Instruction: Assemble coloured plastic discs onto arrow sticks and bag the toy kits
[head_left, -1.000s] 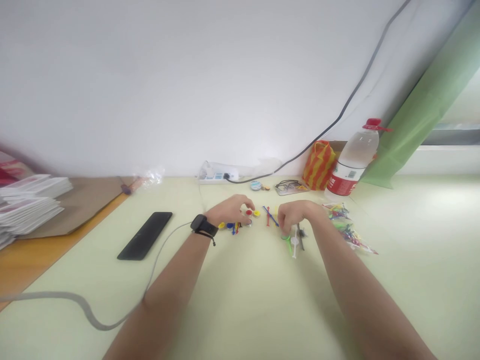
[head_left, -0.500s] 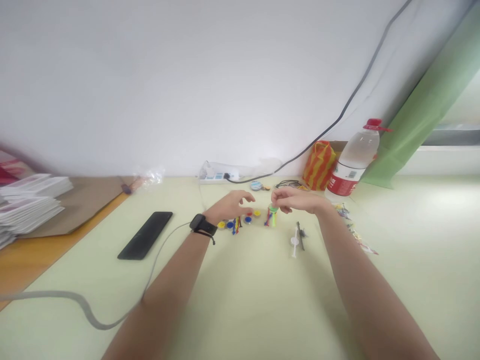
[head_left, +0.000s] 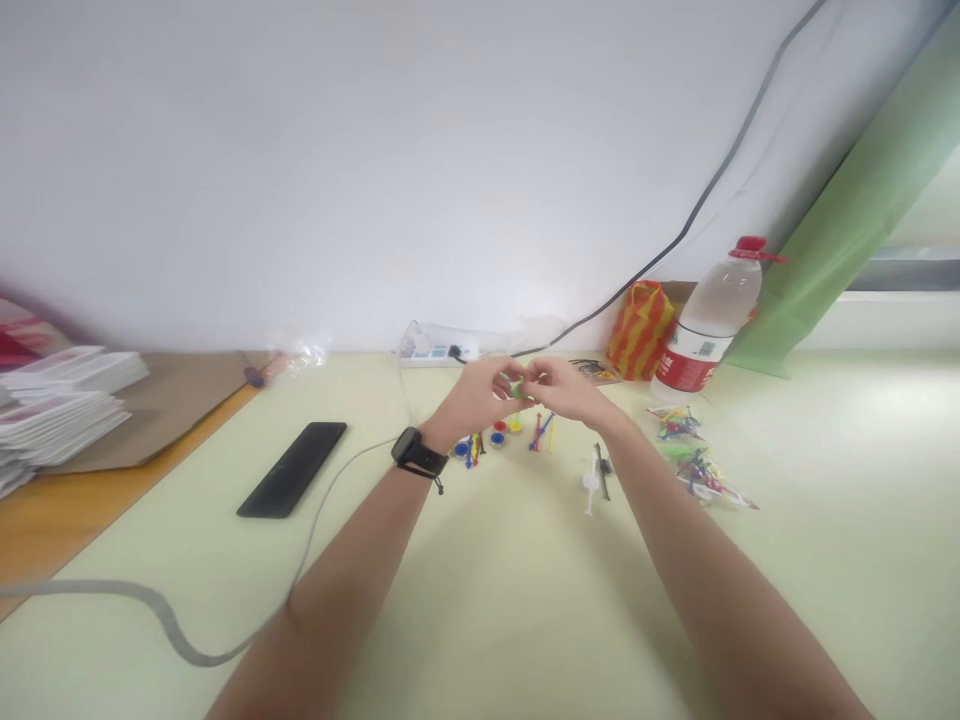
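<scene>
My left hand [head_left: 480, 398] and my right hand [head_left: 564, 388] meet fingertip to fingertip above the table. Pinched between them is a small green plastic piece [head_left: 517, 389], mostly hidden by the fingers. Below the hands lie blue discs [head_left: 461, 450], a red disc [head_left: 499, 426], a yellow disc [head_left: 516, 427] and a cluster of thin coloured sticks [head_left: 474, 450]. Red, blue and yellow sticks [head_left: 537, 433] rest under my right hand. Nearer my right forearm are a white stick with a round middle [head_left: 591, 482] and a black one [head_left: 604, 470].
Bags of small coloured parts [head_left: 705, 470] lie right of my right forearm. A large water bottle [head_left: 705, 330] and a striped bag [head_left: 640, 330] stand behind. A black phone-like slab [head_left: 292, 470], a grey cable [head_left: 161, 605] and stacked white boxes [head_left: 64, 410] are left; a power strip [head_left: 442, 350] is at the wall.
My right hand has moved left and slightly up with the green piece. My left hand has moved right to meet it and now grips the piece too.
</scene>
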